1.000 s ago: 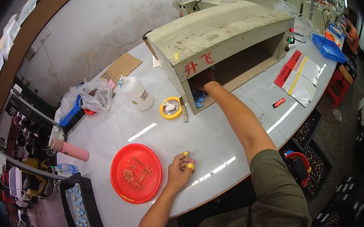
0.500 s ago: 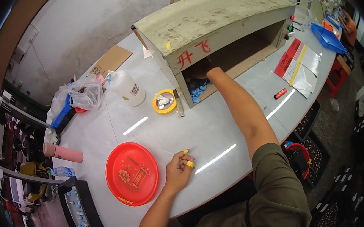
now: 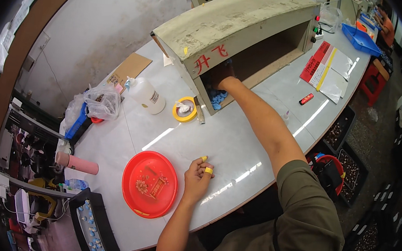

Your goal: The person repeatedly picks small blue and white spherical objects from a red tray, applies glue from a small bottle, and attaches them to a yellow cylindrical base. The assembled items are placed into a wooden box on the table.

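My left hand (image 3: 197, 180) rests on the grey table (image 3: 237, 150), right of a round red plastic tray (image 3: 148, 209). Yellow tape wraps two of its digits, which are loosely bent and apart, with nothing seen between them. My right arm reaches into the open front of a long cream metal box (image 3: 229, 25) with red hand-painted characters. Deep shade inside the box hides the fingers of my right hand (image 3: 223, 75). Small blue pieces (image 3: 218, 100) lie in a heap in the box's near corner, just below that hand.
Left of the box stand a yellow tape roll (image 3: 184, 109), a white plastic bottle (image 3: 146, 96) and clear bags (image 3: 102, 101). A pink flask (image 3: 77, 163) lies near the left edge. Rightward are a red lighter-like object (image 3: 306, 99), a red-and-white packet (image 3: 324, 67) and a blue tray (image 3: 360, 40).
The view has shifted slightly. My right hand is still inside the box and has moved a little among the shaded contents. My left hand stays beside the tray.
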Demonstrator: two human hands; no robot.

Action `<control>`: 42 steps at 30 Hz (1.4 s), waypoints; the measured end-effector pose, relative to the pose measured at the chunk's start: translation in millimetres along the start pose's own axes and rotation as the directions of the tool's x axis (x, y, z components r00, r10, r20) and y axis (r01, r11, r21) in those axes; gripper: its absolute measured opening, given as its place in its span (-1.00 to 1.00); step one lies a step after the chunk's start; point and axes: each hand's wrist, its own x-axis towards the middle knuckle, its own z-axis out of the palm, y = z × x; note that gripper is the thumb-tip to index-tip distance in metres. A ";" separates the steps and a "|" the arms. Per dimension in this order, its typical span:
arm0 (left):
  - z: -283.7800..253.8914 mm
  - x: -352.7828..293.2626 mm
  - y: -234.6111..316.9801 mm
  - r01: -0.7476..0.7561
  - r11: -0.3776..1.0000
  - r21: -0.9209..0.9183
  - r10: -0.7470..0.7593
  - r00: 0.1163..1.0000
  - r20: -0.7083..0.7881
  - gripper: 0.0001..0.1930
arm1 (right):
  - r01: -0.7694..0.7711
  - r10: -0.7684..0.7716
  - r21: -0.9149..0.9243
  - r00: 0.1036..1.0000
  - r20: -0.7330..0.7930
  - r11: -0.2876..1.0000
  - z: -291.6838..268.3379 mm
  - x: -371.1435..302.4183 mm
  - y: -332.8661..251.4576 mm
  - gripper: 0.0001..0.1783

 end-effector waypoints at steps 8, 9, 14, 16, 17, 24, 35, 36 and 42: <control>0.3 -1.2 -0.7 0.003 1.000 0.001 -0.003 1.000 0.017 -0.68 | 0.000 -0.001 -0.084 1.000 -0.019 0.996 -21.1 -6.4 -12.9 -0.20; 0.4 -0.8 -1.3 -0.005 1.000 0.000 0.005 1.000 0.017 -0.68 | 0.003 -0.009 -0.077 0.997 -0.073 0.997 -15.7 -4.9 -13.5 -0.23; -4.0 -2.0 -6.7 -0.032 0.999 0.004 0.032 0.999 0.008 -0.69 | -0.007 -0.005 -0.107 0.994 -0.114 0.994 -6.7 -21.6 -31.2 -0.35; -2.7 -0.7 -2.1 0.005 1.000 0.011 -0.005 1.000 0.009 -0.67 | -0.029 0.023 -0.050 0.994 -0.106 0.998 -11.7 -18.6 -26.8 -0.41; -2.5 -3.5 -1.7 0.034 0.999 0.012 -0.034 0.999 0.004 -0.66 | -0.031 0.032 0.005 0.996 -0.083 0.999 -12.7 -20.6 -25.7 -0.43; -8.3 -1.0 0.1 0.049 0.998 -0.025 -0.049 0.999 0.024 -0.65 | -0.199 0.375 0.780 0.926 -0.049 0.594 -20.7 -92.8 -0.5 -0.65; -10.2 -6.3 24.4 0.264 0.756 -0.599 -0.216 0.964 0.153 -0.63 | -0.115 -0.136 0.989 0.983 0.126 0.092 -38.2 -291.1 -102.3 -0.53; -12.7 -6.7 22.4 0.257 0.750 -0.609 -0.220 0.966 0.137 -0.63 | -0.044 -0.128 0.979 0.989 0.070 0.198 -45.3 -292.6 -102.3 -0.54; -27.7 -2.2 7.9 0.231 0.809 -0.540 -0.230 0.971 0.071 -0.69 | 0.300 0.127 0.716 0.870 -0.476 0.630 -52.9 -311.2 -53.2 -0.51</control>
